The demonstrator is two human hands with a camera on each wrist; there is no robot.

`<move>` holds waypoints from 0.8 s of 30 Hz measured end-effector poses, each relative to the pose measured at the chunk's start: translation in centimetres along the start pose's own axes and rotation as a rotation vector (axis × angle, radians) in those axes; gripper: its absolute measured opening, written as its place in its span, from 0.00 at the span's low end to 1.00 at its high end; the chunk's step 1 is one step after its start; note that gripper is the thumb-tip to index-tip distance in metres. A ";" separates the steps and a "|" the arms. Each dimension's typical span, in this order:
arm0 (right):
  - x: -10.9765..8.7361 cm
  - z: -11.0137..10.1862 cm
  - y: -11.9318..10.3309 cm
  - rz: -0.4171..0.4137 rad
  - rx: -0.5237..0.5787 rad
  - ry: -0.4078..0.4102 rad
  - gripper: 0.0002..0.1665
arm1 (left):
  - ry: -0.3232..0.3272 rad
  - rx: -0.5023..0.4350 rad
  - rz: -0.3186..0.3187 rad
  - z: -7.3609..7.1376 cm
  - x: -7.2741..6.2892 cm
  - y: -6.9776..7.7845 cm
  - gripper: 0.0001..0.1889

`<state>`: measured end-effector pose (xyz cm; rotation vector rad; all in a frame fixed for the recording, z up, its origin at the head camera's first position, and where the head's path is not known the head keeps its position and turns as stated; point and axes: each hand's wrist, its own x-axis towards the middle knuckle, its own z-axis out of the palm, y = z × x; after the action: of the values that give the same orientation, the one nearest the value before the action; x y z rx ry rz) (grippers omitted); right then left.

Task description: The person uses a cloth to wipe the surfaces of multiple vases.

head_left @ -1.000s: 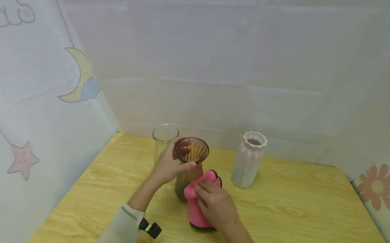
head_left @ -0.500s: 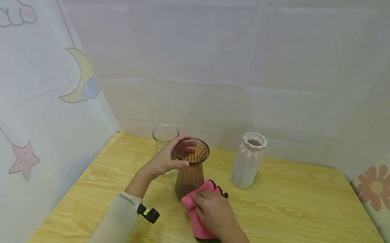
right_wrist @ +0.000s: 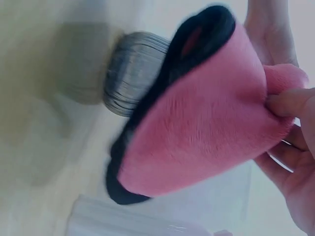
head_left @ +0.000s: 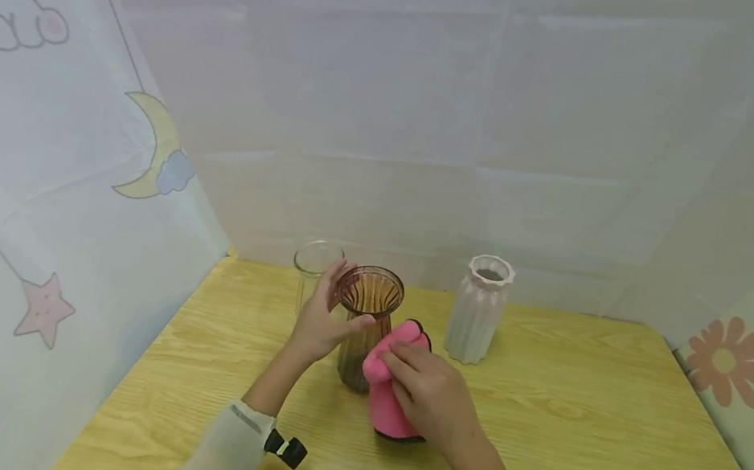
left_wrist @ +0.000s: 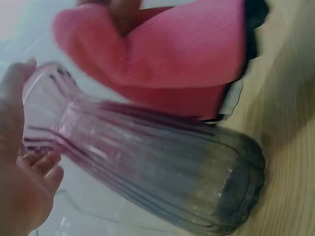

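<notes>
On the one wood-grain table [head_left: 581, 436]: three vases, one cloth, two hands. Left hand [head_left: 319, 328] curled round the flared neck of the purple-brown ribbed glass vase [head_left: 356, 358], which stood upright near the middle, base down. Right hand [head_left: 438, 397] pinched the single pink cloth [head_left: 388, 414], black-edged and folded, at the vase's right side; whether cloth and glass touched could not be told. Hands were apart, one on either side of this vase. One clear glass vase [head_left: 311, 262] stood behind the left hand, partly hidden; one white fluted vase [head_left: 476, 323] stood to the right, apart from the other two. Wall prints included one moon [head_left: 151, 152] and one star [head_left: 46, 309].
</notes>
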<state>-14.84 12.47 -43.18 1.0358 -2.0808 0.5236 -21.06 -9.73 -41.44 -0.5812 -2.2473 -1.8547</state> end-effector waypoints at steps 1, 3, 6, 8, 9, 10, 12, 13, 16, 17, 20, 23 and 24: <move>0.3 -0.2 0.1 -0.005 0.005 0.018 0.14 | 0.024 0.024 -0.006 0.3 -0.1 0.2 0.61; 0.8 -0.3 0.4 -0.016 0.020 0.044 0.12 | 0.059 0.062 -0.034 0.8 -0.3 0.5 0.59; 1.3 0.0 0.8 -0.040 0.034 0.077 0.13 | 0.084 0.085 -0.088 1.4 -0.4 1.0 0.57; 1.4 0.4 1.0 -0.054 0.036 0.098 0.15 | 0.090 0.082 -0.118 1.7 -0.5 1.2 0.57; 1.5 0.6 1.0 -0.058 0.036 0.108 0.15 | 0.092 0.078 -0.127 1.8 -0.5 1.3 0.57; 1.5 0.8 1.1 -0.060 0.036 0.115 0.15 | 0.095 0.073 -0.135 1.9 -0.5 1.3 0.57; 1.5 1.3 1.2 -0.057 0.034 0.124 0.14 | 0.098 0.063 -0.137 2.0 -0.5 1.3 0.56; 1.4 1.4 1.2 -0.052 0.032 0.127 0.14 | 0.099 0.061 -0.135 2.0 -0.5 1.3 0.56; 1.3 1.8 1.3 -0.025 0.036 0.118 0.15 | 0.098 0.083 -0.130 1.9 -0.3 1.2 0.55; 1.2 1.9 1.3 -0.012 0.035 0.108 0.16 | 0.097 0.096 -0.131 1.9 -0.3 1.2 0.55; 0.9 2.2 1.2 0.009 0.031 0.084 0.19 | 0.084 0.123 -0.135 1.6 -0.2 1.0 0.55; 0.4 2.5 1.0 0.018 0.022 0.065 0.19 | 0.064 0.132 -0.143 1.2 -0.1 0.8 0.56; 0.1 2.6 0.9 0.019 0.020 0.061 0.19 | 0.057 0.132 -0.144 1.1 -0.1 0.7 0.57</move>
<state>-16.73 11.25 -44.77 1.0003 -2.0377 0.5800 -20.60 -8.58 -41.07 -0.3496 -2.4082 -1.7436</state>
